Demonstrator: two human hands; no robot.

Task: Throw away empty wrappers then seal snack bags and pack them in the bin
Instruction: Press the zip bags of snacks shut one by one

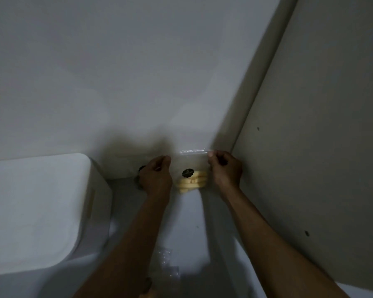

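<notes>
I hold a clear snack bag (191,166) upright in front of the white wall, above the table. It has a round black label and pale yellow biscuits at its bottom. My left hand (156,177) pinches the bag's upper left edge. Opposite it, my right hand (225,168) pinches the upper right corner by the zip strip. The white bin (35,211) stands to the left, its lid down. Another dark-labelled item peeks out behind my left hand, mostly hidden.
Clear crumpled wrappers (167,263) lie on the table between my forearms. A brownish snack piece (148,284) shows at the bottom edge. A white panel (321,136) rises close on the right. The scene is dim.
</notes>
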